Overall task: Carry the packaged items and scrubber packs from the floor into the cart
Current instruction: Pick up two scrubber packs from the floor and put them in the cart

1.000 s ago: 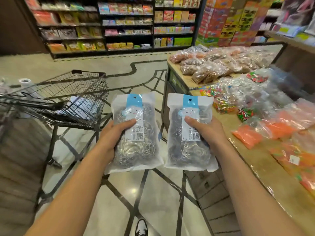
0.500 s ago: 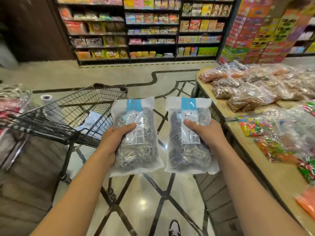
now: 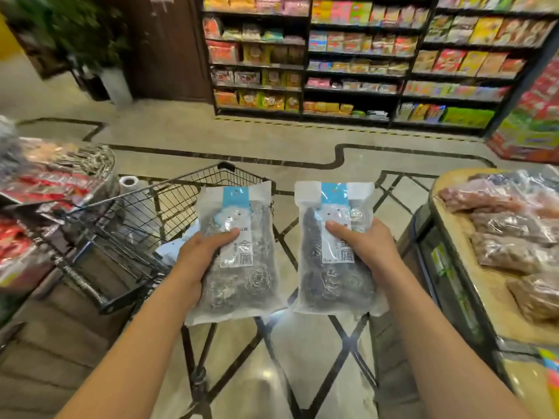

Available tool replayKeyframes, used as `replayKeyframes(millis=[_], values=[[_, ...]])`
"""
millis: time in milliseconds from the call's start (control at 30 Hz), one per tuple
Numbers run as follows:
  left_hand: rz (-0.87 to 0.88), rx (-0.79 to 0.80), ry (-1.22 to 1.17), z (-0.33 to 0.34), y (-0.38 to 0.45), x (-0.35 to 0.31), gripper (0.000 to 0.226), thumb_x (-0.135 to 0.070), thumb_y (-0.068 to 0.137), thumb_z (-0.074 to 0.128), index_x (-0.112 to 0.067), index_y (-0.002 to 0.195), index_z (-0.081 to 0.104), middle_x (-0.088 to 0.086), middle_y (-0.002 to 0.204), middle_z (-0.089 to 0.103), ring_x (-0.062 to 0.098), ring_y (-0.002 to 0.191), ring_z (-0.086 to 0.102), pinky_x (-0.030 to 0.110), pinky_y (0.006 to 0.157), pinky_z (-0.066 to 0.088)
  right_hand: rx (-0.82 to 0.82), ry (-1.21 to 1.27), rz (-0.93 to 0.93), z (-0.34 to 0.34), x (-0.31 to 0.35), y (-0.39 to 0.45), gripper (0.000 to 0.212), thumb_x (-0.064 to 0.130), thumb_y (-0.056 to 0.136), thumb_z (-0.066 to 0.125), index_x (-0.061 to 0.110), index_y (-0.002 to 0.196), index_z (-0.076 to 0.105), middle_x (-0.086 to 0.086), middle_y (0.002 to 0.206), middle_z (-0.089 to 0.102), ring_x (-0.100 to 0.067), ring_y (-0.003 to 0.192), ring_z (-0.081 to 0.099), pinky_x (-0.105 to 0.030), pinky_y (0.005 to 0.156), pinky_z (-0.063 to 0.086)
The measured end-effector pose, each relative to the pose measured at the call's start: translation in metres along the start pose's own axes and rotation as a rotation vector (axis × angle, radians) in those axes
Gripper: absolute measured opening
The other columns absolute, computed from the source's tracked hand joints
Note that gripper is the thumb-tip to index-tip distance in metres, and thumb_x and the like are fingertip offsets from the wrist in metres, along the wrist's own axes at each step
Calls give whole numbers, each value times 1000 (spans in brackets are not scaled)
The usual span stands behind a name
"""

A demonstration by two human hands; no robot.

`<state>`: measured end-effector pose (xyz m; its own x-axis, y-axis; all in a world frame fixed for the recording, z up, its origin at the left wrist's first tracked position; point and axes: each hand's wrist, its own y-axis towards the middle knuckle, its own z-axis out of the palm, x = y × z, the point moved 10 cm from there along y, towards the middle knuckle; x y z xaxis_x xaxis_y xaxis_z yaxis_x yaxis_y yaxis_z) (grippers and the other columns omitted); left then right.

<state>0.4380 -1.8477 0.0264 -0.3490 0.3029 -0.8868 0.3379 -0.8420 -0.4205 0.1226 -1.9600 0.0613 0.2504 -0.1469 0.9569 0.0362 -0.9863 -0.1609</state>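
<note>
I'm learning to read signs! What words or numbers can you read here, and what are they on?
"金属": white label of the left scrubber pack, held by the left hand.
"金属": label of the right scrubber pack, held by the right hand; top character partly covered.
Small print on both labels: too small.
Shelf packages: too blurred.

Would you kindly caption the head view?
Each hand, left and right, holds a scrubber pack beside the cart.
</note>
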Motion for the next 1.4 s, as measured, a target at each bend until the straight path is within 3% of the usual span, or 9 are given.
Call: replayKeyframes(millis=[100, 467, 800, 933, 1033, 1133, 1200, 1333, 1400], values=[[1, -45, -18, -12, 28, -6, 52, -24, 79, 88, -15, 127, 69, 16, 112, 80, 38, 100, 78, 57, 94, 60, 85, -1, -16, 30, 12, 40, 44, 38, 75, 93, 25, 112, 73, 5, 95, 82, -14, 83, 80, -33, 73, 62], [-10, -299, -188, -114, 119, -7, 41, -19, 84, 85, -14, 122, 71, 16, 108, 81, 36, 96, 79, 52, 88, 62, 340, -128, -34, 191, 26, 154, 61, 55, 61, 92, 25, 112, 76, 6, 96, 82, -17, 91, 80, -49, 92, 62], [-4, -475, -243, -211, 205, -6, 48, -30, 82, 88, -18, 124, 68, 9, 108, 81, 32, 102, 78, 55, 93, 61, 527, -303, -130, 347, 50, 223, 23, 42, 82, 88, 32, 100, 77, 10, 94, 82, -13, 89, 79, -51, 91, 62], [-25, -569, -251, -241, 213, 4, 61, -40, 72, 94, -21, 125, 69, 5, 112, 81, 31, 107, 75, 55, 98, 58, 590, -395, -144, 398, 49, 239, 31, 52, 77, 87, 33, 98, 75, 10, 91, 82, -14, 88, 79, -50, 89, 63], [-39, -648, -299, -260, 220, 8, 51, -33, 79, 90, -18, 123, 68, 7, 112, 80, 30, 104, 76, 51, 96, 59, 630, -447, -141, 431, 44, 256, 23, 48, 81, 86, 34, 94, 73, 6, 92, 81, -16, 89, 78, -50, 90, 62], [-47, -713, -326, -275, 232, 12, 49, -31, 81, 89, -18, 124, 68, 6, 111, 80, 28, 102, 76, 49, 93, 61, 670, -492, -127, 460, 36, 276, 36, 58, 73, 86, 33, 97, 74, 6, 95, 81, -17, 90, 78, -49, 90, 62], [-50, -764, -335, -284, 241, 17, 59, -37, 78, 91, -18, 128, 67, 5, 114, 79, 27, 104, 75, 46, 92, 60, 701, -498, -96, 479, 28, 289, 38, 52, 75, 88, 31, 104, 75, 5, 96, 81, -17, 89, 79, -48, 88, 64], [-94, -840, -313, -298, 272, 43, 119, -71, 43, 97, -25, 145, 56, 3, 136, 70, 30, 122, 68, 57, 105, 53, 771, -502, -32, 515, 1, 319, 39, 40, 79, 90, 26, 110, 73, 2, 96, 81, -15, 86, 79, -41, 81, 65], [-129, -861, -302, -300, 290, 64, 121, -74, 42, 95, -26, 146, 56, 2, 138, 69, 30, 124, 67, 58, 106, 53, 812, -535, -25, 532, -15, 333, 33, 37, 79, 91, 28, 104, 71, 4, 92, 80, -11, 81, 77, -30, 70, 63]])
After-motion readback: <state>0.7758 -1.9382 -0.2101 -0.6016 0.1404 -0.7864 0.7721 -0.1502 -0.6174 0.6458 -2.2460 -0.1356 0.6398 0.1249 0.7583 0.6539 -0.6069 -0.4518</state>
